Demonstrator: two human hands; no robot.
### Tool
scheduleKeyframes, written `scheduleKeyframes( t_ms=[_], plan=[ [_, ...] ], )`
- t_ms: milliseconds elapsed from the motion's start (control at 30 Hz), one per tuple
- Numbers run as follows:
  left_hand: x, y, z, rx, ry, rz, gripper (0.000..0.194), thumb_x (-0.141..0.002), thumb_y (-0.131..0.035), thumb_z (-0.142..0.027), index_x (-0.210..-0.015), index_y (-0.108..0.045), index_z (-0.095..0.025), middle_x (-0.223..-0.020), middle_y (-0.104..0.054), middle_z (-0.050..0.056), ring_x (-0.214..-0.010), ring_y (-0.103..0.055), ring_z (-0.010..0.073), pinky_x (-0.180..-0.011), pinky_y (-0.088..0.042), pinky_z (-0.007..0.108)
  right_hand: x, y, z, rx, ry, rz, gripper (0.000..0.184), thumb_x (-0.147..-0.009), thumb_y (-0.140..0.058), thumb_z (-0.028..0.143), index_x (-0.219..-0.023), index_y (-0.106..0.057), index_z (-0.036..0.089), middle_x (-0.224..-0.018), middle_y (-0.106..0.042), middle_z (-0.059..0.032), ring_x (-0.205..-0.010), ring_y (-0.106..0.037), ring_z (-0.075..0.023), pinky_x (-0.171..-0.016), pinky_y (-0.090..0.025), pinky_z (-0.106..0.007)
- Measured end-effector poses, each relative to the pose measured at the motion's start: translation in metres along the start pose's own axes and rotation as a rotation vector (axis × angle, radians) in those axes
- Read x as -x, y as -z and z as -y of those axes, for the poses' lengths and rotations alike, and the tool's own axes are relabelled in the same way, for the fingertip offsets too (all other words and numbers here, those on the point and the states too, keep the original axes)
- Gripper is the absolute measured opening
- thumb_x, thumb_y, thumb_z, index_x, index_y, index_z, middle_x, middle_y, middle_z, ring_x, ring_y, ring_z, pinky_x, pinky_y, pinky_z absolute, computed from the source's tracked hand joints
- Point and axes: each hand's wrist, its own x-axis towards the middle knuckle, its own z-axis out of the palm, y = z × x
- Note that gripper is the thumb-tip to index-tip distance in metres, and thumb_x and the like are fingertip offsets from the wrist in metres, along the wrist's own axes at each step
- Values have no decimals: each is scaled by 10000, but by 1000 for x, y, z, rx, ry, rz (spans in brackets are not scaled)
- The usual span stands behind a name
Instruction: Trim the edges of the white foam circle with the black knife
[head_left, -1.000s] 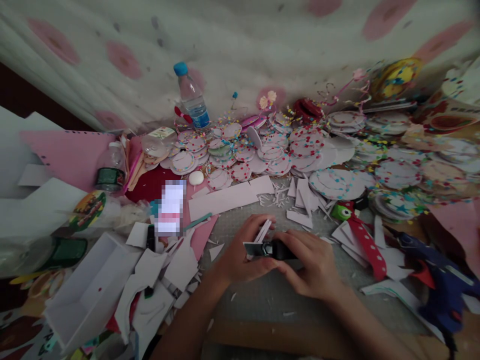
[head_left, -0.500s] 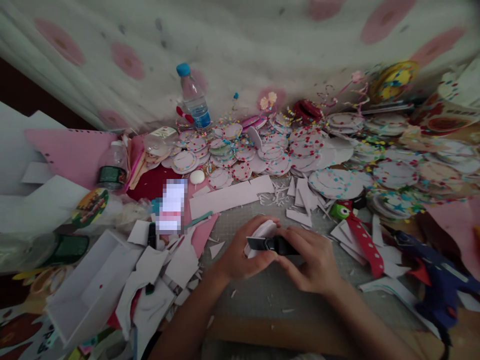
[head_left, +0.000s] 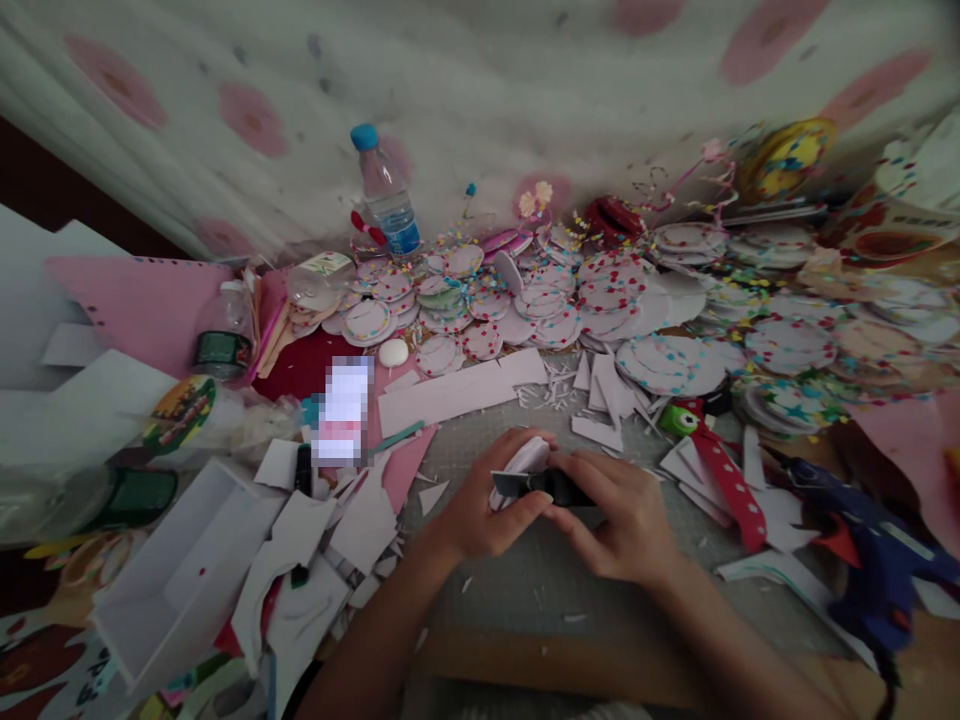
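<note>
My left hand (head_left: 491,500) is closed around a small white foam piece (head_left: 525,460), pinching it between thumb and fingers. My right hand (head_left: 622,515) grips a black utility knife (head_left: 559,487) whose metal blade end (head_left: 511,484) rests against the white piece. Both hands meet just above the grey cutting mat (head_left: 525,580) in the middle of the table.
White foam strips (head_left: 457,392) and offcuts lie beyond the hands. Decorated round discs (head_left: 555,300) cover the back. A water bottle (head_left: 385,195) stands by the curtain. A blue glue gun (head_left: 877,560) lies right, a white box (head_left: 187,570) left, a red dotted strip (head_left: 724,470) nearby.
The white piece in my left hand turned from upright thin strips to a curved face toward me. Both hands shifted slightly while the knife stayed against it.
</note>
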Motion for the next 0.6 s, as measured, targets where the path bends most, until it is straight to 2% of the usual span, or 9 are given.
scheduleKeyframes(
  t_ms=[200, 600],
  plan=[
    [1, -1, 0, 21, 39, 2, 459, -888, -525, -407, -1288, -478, -188, -1262, -557, 135, -1186, -517, 290, -1049, -377, 461, 0, -1, -1, 7, -4, -20, 269, -887, -511, 387, -1001, -605, 162, -822, -723, -108, -709, -704, -222, -604, -539, -301],
    [-2, -4, 0, 55, -3, -50, 419, -897, -542, -386, -1266, -511, -189, -1241, -583, 128, -1152, -549, 276, -1027, -402, 427, -2, -2, 0, 52, -12, -43, 242, -894, -506, 373, -999, -588, 171, -814, -709, -94, -689, -685, -207, -581, -511, -290]
  ],
)
